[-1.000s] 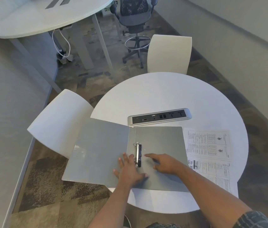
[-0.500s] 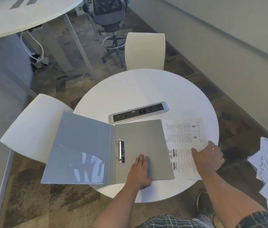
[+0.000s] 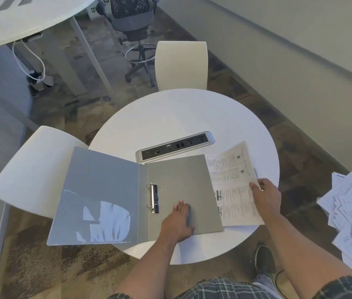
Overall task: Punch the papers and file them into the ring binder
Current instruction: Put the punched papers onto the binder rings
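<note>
Here we see a round table (image 3: 170,113) bearing the open binder (image 3: 106,186), whose left cover overhangs the table's edge. Right of the binder lie the papers (image 3: 233,190), their far edge lifted. Our left hand (image 3: 178,223) presses flat-fingered on the binder; our right hand (image 3: 266,196) pinches the papers' right edge.

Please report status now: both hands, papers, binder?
Left hand flat on open ring binder. Right hand grips printed papers, far edge lifted. No punch visible.
</note>
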Demonstrator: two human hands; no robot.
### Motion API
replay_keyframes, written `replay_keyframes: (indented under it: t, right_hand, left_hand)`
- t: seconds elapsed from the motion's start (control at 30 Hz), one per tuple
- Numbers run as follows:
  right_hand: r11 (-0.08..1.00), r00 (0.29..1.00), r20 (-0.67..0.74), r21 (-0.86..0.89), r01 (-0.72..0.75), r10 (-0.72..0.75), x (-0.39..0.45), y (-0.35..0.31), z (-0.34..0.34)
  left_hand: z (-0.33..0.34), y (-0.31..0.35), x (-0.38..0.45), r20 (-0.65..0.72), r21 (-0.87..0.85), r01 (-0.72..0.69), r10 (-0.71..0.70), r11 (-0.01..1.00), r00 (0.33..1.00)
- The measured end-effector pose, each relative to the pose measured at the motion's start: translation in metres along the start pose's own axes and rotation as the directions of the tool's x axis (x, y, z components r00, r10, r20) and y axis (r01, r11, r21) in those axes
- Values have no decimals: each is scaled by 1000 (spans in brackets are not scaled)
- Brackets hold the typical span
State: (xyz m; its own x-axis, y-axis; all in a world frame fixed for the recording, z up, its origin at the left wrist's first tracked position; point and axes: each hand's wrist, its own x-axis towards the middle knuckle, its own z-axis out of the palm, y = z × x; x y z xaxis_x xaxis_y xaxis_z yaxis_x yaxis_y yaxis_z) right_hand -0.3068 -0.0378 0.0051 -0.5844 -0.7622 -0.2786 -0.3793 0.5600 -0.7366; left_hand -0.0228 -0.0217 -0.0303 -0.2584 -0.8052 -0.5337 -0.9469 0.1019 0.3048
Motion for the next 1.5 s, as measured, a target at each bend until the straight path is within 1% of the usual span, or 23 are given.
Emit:
replay_keyframes:
  t: [0.07,0.13,0.3,0.37,0.47,0.53,0.6,0.67,0.7,0.77,0.83,0.87,0.9,0.97,1.0,1.03,1.1,1.2,1.27,1.33,1.4,1.5]
  right_hand:
    - [998,999,16,29,50,-51,2,-3,-3]
    - [995,998,-10,78,66,-66,3,-6,-6]
    - [988,993,-113,151,45,-28,8,-5,-21]
    - [983,984,-177,177,52,-20,9,-1,-27]
    - [962,966,-257,268,52,19,9,3,-35]
    - [944,956,-290,325,59,40,9,5,-39]
    - [923,956,-290,379,69,47,8,2,-40]
    - [902,969,-243,424,75,34,6,-4,-39]
    - [896,980,-197,437,72,17,4,-9,-37]
    - [898,996,-92,436,58,-20,-2,-17,-31]
    - [912,999,3,407,46,-51,-7,-22,-20]
    - [921,996,49,387,49,-74,-9,-23,-14]
    - [926,991,94,373,56,-98,-12,-25,-7]
    - [935,977,177,350,53,-122,-20,-30,6]
    - [939,969,214,342,42,-121,-23,-32,13]
    - [941,961,248,338,33,-122,-27,-34,19]
    - [948,944,299,316,39,-139,-34,-36,32]
    - [956,916,364,286,61,-167,-41,-38,49]
    - [956,898,402,288,58,-176,-44,-41,59]
    - [955,885,437,294,26,-158,-46,-43,70]
    - [954,864,487,299,-23,-132,-45,-45,79]
    - [946,800,591,308,-106,-103,-43,-46,89]
  left_hand:
    - [-5,3,1,-6,6,3,-3,1000,1000]
    - [-9,5,2,-9,15,10,-10,1000,1000]
    - [-14,5,6,14,17,37,-37,999,999]
    - [-14,4,6,6,-2,43,-43,999,999]
    - [-14,0,6,-18,-16,31,-31,999,999]
    - [-15,-1,6,-23,-24,33,-34,999,999]
    - [-16,-1,6,-14,-47,46,-47,998,999]
    - [-18,0,6,-7,-91,65,-65,994,998]
    - [-19,0,6,-14,-144,74,-77,987,997]
    - [-24,-1,7,-60,-295,90,-113,951,992]
    - [-32,-3,9,-129,-456,98,-175,885,976]
    - [-36,-4,10,-161,-548,98,-220,831,962]
    - [-40,-6,10,-178,-650,95,-273,754,945]
    - [-49,-10,9,-166,-846,74,-392,528,905]
    - [-53,-13,8,-163,-897,56,-446,438,880]
    - [-59,-17,8,-176,-917,37,-486,396,856]
    - [-67,-26,9,-206,-915,26,-522,402,828]
    - [-73,-44,9,-222,-888,58,-535,456,815]
    - [-74,-56,8,-224,-884,72,-554,461,802]
    - [-75,-65,8,-234,-877,87,-577,473,782]
    - [-76,-73,12,-250,-854,111,-588,509,769]
    - [-78,-82,21,-240,-839,156,-611,522,755]
